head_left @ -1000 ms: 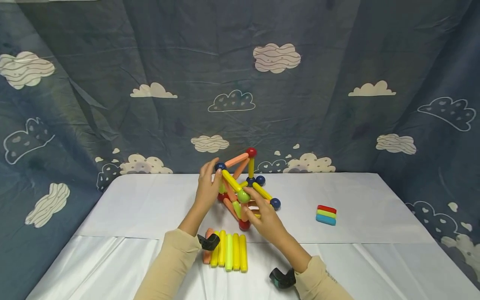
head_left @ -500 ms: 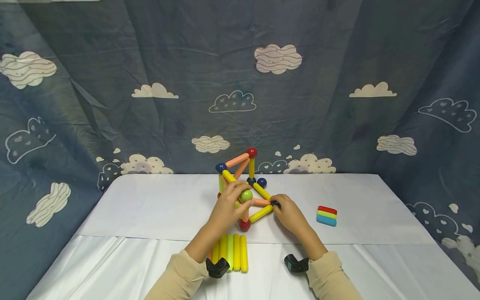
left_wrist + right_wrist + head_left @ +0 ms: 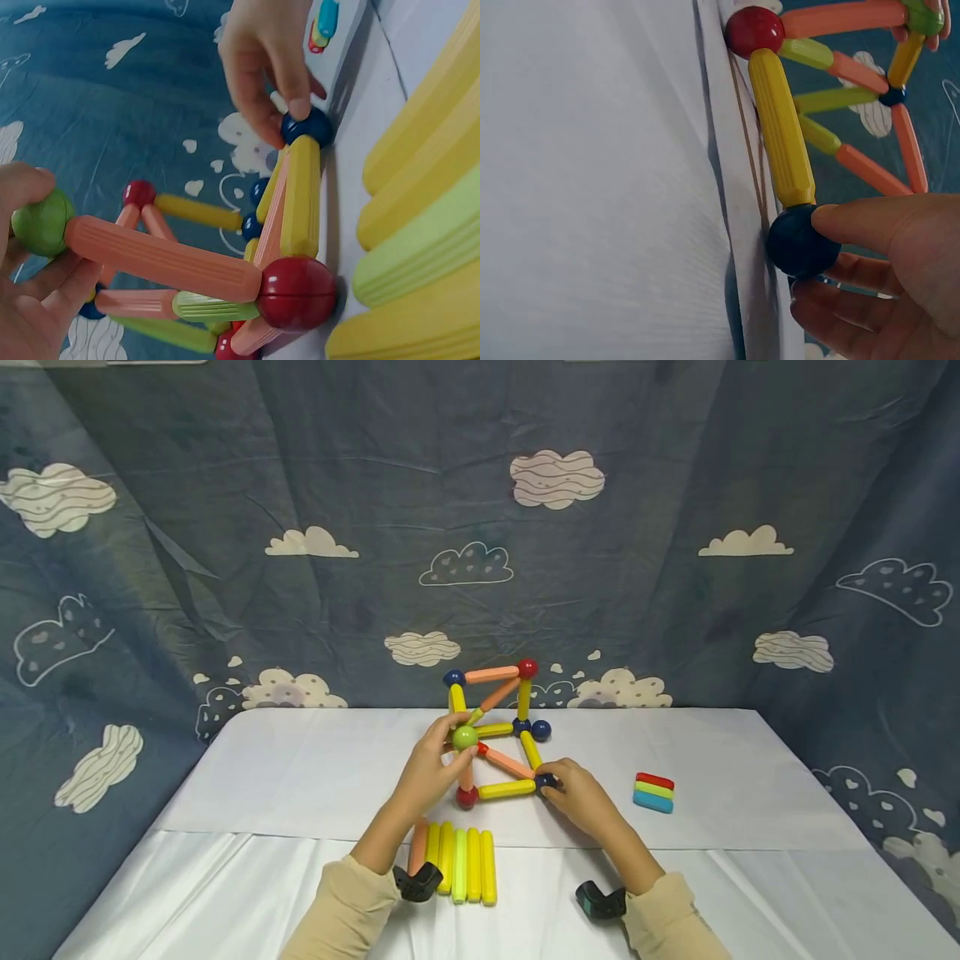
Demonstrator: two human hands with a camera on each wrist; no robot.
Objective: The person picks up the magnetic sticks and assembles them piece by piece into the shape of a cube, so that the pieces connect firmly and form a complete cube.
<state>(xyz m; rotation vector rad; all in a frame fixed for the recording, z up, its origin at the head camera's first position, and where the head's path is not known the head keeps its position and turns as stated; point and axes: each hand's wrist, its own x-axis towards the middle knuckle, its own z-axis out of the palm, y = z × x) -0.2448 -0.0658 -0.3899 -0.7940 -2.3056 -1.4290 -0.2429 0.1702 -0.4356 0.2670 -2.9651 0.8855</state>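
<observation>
A frame of colored rods and balls stands on the white table. My left hand (image 3: 423,770) grips the green ball (image 3: 465,737) at its upper front corner, thumb and fingers around the ball. At the lower right corner my right hand (image 3: 583,797) pinches a dark blue ball (image 3: 802,241) between thumb and fingers. A yellow rod (image 3: 507,789) joins that ball to the red ball (image 3: 467,797) at the front. From this red ball an orange rod (image 3: 165,259) rises to the green ball. Another red ball (image 3: 528,668) and a blue ball (image 3: 453,678) form the top rear corners.
A row of several loose rods (image 3: 472,864), mostly yellow, lies in front of the frame. Three short rods (image 3: 653,792), red, green and blue, lie to the right. A further blue ball (image 3: 541,730) touches or sits close beside the rear corner.
My left hand has gone from the upper blue ball to the green ball. My right hand has left the green ball for the lower right blue ball. The frame has turned somewhat.
</observation>
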